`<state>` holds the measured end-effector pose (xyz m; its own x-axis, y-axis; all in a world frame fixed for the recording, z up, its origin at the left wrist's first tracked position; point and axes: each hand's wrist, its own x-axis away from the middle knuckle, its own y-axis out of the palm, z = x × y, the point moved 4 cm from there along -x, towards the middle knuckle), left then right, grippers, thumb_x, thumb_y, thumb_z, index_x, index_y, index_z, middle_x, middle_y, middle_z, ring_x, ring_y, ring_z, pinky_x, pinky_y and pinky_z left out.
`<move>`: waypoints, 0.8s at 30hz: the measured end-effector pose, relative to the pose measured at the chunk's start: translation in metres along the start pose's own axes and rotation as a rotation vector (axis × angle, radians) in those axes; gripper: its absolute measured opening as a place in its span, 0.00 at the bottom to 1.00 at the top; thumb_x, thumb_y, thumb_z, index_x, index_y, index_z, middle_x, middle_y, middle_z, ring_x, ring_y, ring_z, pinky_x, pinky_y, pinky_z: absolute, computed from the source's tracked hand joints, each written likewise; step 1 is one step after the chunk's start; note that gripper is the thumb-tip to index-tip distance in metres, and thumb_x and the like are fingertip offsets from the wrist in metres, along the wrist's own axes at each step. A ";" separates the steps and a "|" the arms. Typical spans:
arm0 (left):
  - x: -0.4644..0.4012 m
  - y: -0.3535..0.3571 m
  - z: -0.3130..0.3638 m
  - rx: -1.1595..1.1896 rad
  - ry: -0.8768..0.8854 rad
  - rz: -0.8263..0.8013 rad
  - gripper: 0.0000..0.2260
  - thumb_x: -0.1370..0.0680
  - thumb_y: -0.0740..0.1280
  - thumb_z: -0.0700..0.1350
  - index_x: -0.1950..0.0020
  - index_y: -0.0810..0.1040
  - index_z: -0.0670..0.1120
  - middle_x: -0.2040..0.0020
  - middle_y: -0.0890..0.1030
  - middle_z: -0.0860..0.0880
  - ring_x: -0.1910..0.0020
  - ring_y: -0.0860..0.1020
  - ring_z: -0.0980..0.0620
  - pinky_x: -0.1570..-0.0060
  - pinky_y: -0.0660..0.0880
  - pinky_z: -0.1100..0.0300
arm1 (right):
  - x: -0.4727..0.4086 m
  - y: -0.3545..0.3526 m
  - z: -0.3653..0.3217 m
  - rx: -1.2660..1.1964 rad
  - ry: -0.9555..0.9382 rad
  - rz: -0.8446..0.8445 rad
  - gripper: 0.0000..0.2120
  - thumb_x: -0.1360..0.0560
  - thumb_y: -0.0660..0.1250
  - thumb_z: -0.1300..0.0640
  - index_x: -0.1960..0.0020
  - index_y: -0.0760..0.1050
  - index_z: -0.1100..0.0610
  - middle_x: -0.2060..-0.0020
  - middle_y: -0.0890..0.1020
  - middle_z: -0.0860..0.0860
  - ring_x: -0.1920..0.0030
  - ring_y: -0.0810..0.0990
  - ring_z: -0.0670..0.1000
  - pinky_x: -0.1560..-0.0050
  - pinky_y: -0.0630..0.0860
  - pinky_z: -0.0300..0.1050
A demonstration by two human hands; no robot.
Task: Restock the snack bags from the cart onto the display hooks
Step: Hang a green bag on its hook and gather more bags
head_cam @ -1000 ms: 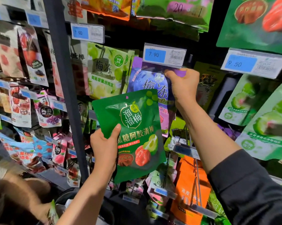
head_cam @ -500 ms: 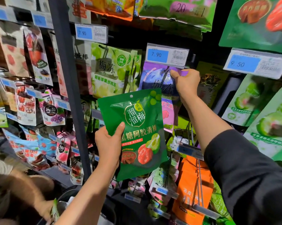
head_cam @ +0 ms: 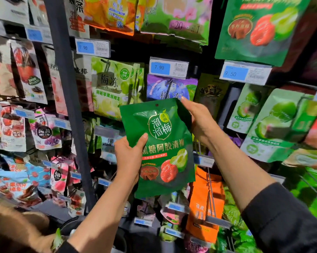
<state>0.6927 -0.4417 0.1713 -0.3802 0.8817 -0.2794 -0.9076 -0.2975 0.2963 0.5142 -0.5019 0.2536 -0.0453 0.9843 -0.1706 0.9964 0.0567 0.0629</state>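
Gripped by left hand (head_cam: 129, 157) and right hand (head_cam: 199, 119), green snack bag (head_cam: 163, 148) held before crowded hooks, purple bag (head_cam: 170, 88) behind, price tag (head_cam: 168, 68) marked 7.90, dark post (head_cam: 68, 99) leftward

A single head-worn camera looks forward and slightly down from close range at a rack (head_cam: 62, 88) of hanging bags. Its wide lens bends the rack's post. Both forearms reach in from the bottom edge, the hands near mid-frame. No second view overlaps with it.
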 end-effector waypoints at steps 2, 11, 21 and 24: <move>0.004 0.012 0.009 0.055 -0.016 -0.071 0.06 0.25 0.69 0.36 0.57 0.81 0.46 0.62 0.85 0.54 0.59 0.83 0.51 0.56 0.79 0.56 | 0.021 -0.005 -0.020 -0.074 -0.015 -0.025 0.10 0.30 0.71 0.46 0.59 0.81 0.53 0.65 0.84 0.47 0.64 0.82 0.43 0.62 0.77 0.37; 0.001 0.092 0.096 0.021 0.178 -0.377 0.06 0.25 0.70 0.42 0.49 0.81 0.43 0.54 0.85 0.48 0.53 0.83 0.48 0.53 0.79 0.58 | 0.075 -0.052 -0.145 0.236 -0.358 0.302 0.07 0.30 0.74 0.63 0.56 0.80 0.66 0.65 0.83 0.58 0.66 0.80 0.53 0.62 0.77 0.46; -0.042 0.174 0.263 -0.497 1.008 -0.305 0.29 0.29 0.64 0.52 0.29 0.68 0.44 0.32 0.73 0.46 0.33 0.70 0.48 0.33 0.66 0.55 | 0.063 -0.098 -0.312 0.133 -0.565 0.519 0.05 0.29 0.72 0.67 0.56 0.77 0.64 0.73 0.80 0.51 0.76 0.79 0.46 0.73 0.76 0.40; -0.056 0.202 0.291 -0.793 1.244 -0.310 0.29 0.25 0.64 0.49 0.26 0.64 0.40 0.25 0.64 0.43 0.25 0.61 0.46 0.26 0.56 0.55 | 0.039 -0.111 -0.332 0.135 -0.548 0.561 0.11 0.30 0.74 0.66 0.61 0.70 0.61 0.67 0.77 0.55 0.69 0.79 0.52 0.63 0.79 0.50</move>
<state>0.5825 -0.4446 0.5131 0.3038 0.2019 -0.9311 -0.6817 -0.6367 -0.3605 0.3782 -0.4148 0.5664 0.4728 0.6354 -0.6106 0.8616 -0.4784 0.1694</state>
